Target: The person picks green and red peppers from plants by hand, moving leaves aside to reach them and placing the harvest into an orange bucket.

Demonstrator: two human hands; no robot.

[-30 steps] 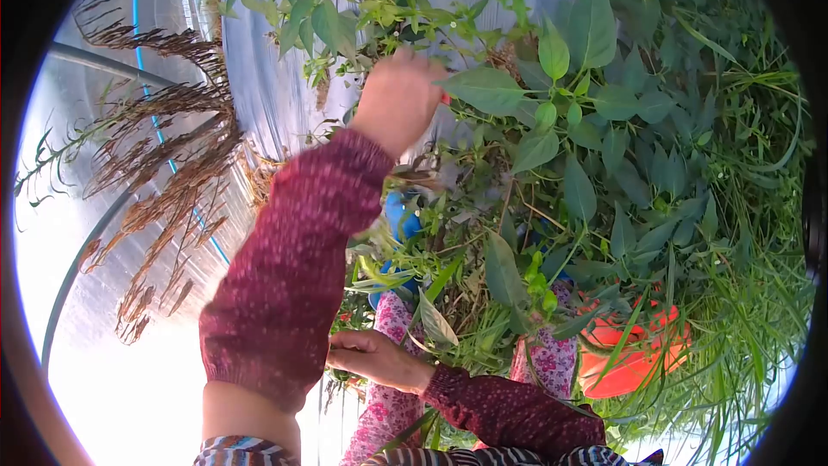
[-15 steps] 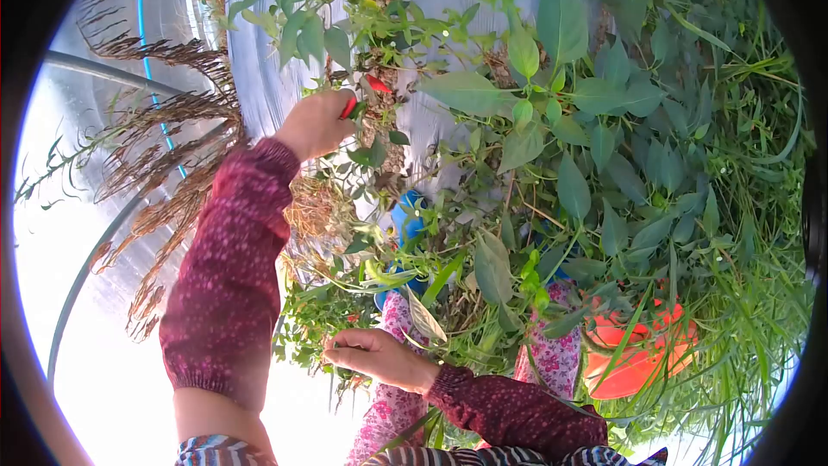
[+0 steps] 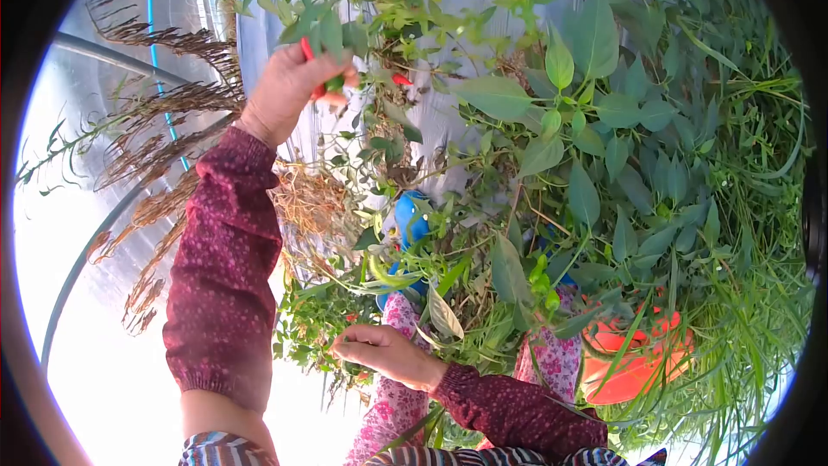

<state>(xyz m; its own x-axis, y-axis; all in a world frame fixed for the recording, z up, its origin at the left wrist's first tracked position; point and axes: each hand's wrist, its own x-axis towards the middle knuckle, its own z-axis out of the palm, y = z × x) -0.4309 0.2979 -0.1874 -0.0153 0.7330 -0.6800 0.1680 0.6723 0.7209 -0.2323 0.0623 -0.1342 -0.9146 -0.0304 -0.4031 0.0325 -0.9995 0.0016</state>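
Observation:
My left hand [image 3: 289, 91] reaches up among the leaves of a pepper plant [image 3: 328, 34], fingers closed around red chili peppers [image 3: 306, 48]. Red shows at the top of the hand and between the fingers, with a bit of green beside it. A little to its right, another red chili pepper [image 3: 401, 79] shows among the stems. Lower down, my right hand [image 3: 392, 354] is held over my knee with its fingers curled together. What it holds, if anything, is hidden. Low green foliage [image 3: 319, 315] lies just left of it.
An orange-red bucket [image 3: 634, 367] stands at the lower right, partly behind grass. Blue shoes [image 3: 411, 220] are between the plants. Dense leafy plants [image 3: 595, 112] fill the right side. Dry brown stalks [image 3: 164, 121] and a grey pipe [image 3: 112, 56] line the plastic wall at left.
My left hand has moved up and left into the leaves, and more red now shows in its grip. My right hand has hardly moved. The view has shifted slightly.

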